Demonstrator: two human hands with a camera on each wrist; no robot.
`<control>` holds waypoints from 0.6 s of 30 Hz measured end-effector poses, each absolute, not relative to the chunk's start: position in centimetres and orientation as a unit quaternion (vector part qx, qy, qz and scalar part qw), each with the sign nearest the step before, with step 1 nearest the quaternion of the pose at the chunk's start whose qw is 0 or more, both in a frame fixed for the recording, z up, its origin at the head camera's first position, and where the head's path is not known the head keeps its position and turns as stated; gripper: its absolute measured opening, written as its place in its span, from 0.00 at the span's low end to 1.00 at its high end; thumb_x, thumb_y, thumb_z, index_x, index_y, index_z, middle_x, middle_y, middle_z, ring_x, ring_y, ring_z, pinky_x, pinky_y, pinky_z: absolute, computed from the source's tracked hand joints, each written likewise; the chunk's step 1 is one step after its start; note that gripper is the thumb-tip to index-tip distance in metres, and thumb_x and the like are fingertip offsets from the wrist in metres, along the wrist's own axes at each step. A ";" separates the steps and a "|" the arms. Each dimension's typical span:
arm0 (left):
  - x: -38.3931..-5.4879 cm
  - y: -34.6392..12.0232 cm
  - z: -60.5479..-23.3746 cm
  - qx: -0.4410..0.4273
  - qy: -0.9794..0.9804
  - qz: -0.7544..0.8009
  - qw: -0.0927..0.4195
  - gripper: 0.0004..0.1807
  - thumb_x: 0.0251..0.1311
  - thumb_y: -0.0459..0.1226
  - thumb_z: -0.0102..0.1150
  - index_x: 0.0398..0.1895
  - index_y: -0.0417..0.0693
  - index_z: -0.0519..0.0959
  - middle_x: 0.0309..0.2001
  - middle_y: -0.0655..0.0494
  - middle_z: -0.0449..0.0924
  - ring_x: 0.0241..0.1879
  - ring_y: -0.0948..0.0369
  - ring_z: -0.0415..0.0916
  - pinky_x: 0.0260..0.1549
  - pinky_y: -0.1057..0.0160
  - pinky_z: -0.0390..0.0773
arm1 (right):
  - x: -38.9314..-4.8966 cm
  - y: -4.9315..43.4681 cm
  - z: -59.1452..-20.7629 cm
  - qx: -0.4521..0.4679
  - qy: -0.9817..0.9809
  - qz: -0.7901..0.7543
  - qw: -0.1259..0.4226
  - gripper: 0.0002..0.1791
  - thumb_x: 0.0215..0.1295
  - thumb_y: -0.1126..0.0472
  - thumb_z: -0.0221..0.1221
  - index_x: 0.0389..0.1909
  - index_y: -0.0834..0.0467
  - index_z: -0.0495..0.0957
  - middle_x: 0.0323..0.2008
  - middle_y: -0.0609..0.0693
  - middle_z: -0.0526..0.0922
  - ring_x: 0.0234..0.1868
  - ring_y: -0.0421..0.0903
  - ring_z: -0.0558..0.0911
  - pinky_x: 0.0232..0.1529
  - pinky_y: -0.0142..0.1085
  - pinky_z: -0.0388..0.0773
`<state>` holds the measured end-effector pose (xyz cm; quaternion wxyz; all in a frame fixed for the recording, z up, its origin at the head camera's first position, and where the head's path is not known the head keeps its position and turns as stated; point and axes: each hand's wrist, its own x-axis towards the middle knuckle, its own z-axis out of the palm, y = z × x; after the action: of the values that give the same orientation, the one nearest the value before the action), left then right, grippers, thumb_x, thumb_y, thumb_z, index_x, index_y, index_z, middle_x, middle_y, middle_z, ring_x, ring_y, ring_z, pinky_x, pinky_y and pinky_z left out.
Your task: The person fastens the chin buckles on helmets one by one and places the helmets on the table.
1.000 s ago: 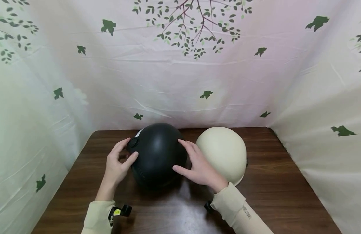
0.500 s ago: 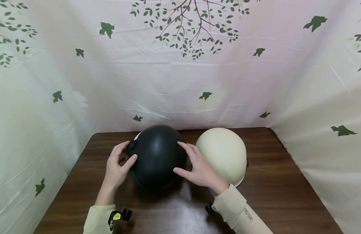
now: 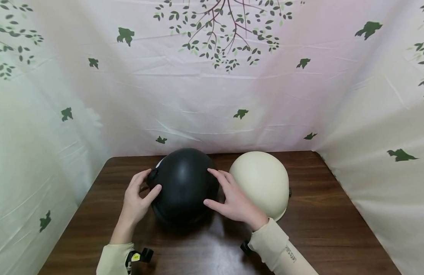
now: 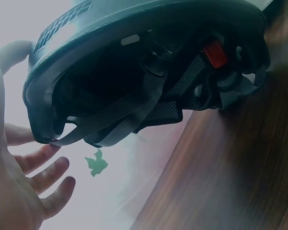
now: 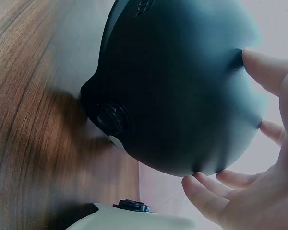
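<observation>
A black helmet (image 3: 184, 187) stands tilted on the dark wooden table (image 3: 198, 252), its left side raised. My left hand (image 3: 135, 200) grips that raised edge, thumb on the shell and fingers reaching under the rim. From below, the left wrist view shows the helmet's hollow inside, with dark straps (image 4: 134, 105) and a red buckle (image 4: 215, 54). The fingertips of my right hand (image 3: 234, 200) touch the right side of the smooth shell, fingers spread and gently bent. Close by on the right sits a cream helmet (image 3: 261, 181), dome up, partly behind my right hand.
Behind the table hangs a pale cloth (image 3: 184, 95) printed with leaves and green birds, which also runs along both sides. Small black wrist cameras stick out from both sleeves. The cream helmet has a black fitting (image 5: 133, 206) on its side.
The head view has shifted slightly. Both hands keep their places on the black helmet, which has hardly moved; the cream helmet stays put.
</observation>
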<state>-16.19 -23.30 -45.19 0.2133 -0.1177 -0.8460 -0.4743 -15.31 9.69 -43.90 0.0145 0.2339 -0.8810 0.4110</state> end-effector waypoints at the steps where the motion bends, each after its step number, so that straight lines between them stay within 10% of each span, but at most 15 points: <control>1: -16.2 -23.3 -45.2 -0.119 -0.848 -0.472 0.211 0.32 0.68 0.39 0.68 0.74 0.47 0.72 0.69 0.46 0.72 0.59 0.57 0.73 0.54 0.75 0.72 | -15.3 9.7 -43.9 0.233 -0.881 0.411 0.014 0.49 0.67 0.36 0.67 0.82 0.29 0.49 0.78 0.47 0.57 0.75 0.48 0.65 0.71 0.53 0.69; 18: -16.5 -23.3 -45.7 -0.143 -0.854 -0.469 0.176 0.36 0.68 0.42 0.69 0.78 0.58 0.68 0.74 0.51 0.68 0.65 0.55 0.70 0.62 0.51 0.71 | -15.3 9.6 -44.2 0.236 -0.877 0.419 0.014 0.49 0.67 0.37 0.67 0.83 0.31 0.50 0.77 0.45 0.59 0.75 0.46 0.65 0.71 0.53 0.68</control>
<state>-16.51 -23.32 -45.71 0.1755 -0.1425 -0.8539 -0.4687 -15.32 9.61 -44.17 0.0137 0.2364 -0.8765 0.4191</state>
